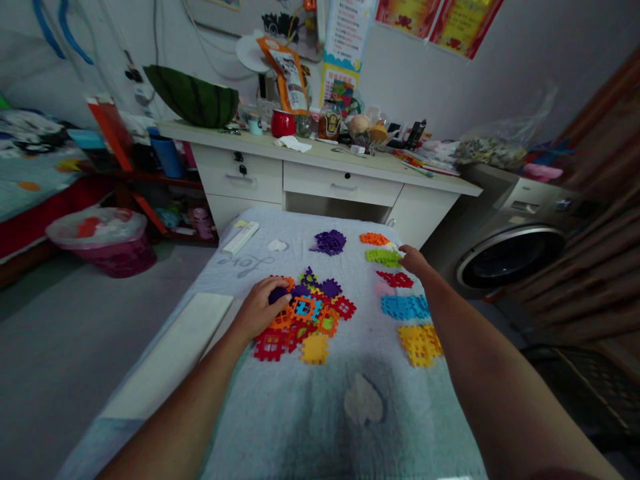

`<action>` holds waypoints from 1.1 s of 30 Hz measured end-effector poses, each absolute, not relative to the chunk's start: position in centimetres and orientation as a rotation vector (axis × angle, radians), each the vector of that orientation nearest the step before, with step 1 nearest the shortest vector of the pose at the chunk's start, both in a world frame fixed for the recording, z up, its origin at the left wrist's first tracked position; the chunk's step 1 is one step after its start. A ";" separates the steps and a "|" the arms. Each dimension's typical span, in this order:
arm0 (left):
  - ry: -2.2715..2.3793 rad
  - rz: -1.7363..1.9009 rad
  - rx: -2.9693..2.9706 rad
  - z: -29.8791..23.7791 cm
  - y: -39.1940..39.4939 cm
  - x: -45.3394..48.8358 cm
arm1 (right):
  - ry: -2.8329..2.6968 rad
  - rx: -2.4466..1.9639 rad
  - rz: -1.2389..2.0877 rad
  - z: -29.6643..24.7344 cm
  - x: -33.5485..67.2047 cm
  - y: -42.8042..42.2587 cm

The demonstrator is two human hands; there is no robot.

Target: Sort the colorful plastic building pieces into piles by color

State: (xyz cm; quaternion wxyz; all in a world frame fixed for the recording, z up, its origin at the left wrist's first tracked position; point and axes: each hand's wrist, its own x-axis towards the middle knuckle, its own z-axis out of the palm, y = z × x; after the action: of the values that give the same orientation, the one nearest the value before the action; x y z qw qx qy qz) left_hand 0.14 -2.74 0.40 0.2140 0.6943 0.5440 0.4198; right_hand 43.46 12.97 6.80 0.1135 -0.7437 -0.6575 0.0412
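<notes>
My left hand lies over the left side of a mixed pile of interlocking plastic building tiles, its fingers closed round a purple tile. Red, orange, blue, green and purple tiles overlap there, with a yellow tile at the near edge. My right hand reaches to the right end of a green tile stack. Its fingers are drawn together against the stack; what they hold is too small to make out. Orange tiles lie just beyond, red tiles just nearer.
Blue tiles and yellow tiles continue the right-hand column. Purple tiles sit at the far middle of the cloth-covered table. A white box lies far left. Behind stands a cluttered desk, with a washing machine at right.
</notes>
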 end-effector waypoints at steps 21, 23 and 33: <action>1.526 1.243 1.872 0.6 -3.0 0.3 | -2.221 -1.518 0.550 5.4 26.9 -0.2; 1.525 1.229 1.864 0.5 -2.9 0.2 | -2.179 -1.598 0.486 4.3 26.1 -0.4; 1.516 1.212 1.881 0.7 -3.0 0.4 | -1.846 -1.506 0.475 1.8 25.5 0.2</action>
State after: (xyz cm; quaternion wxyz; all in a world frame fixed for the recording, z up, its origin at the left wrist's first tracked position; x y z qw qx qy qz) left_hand 0.41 -3.02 0.71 0.2178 0.6792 0.5475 0.4377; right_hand 25.46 0.17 1.76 0.3488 -0.5809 -0.7122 0.1833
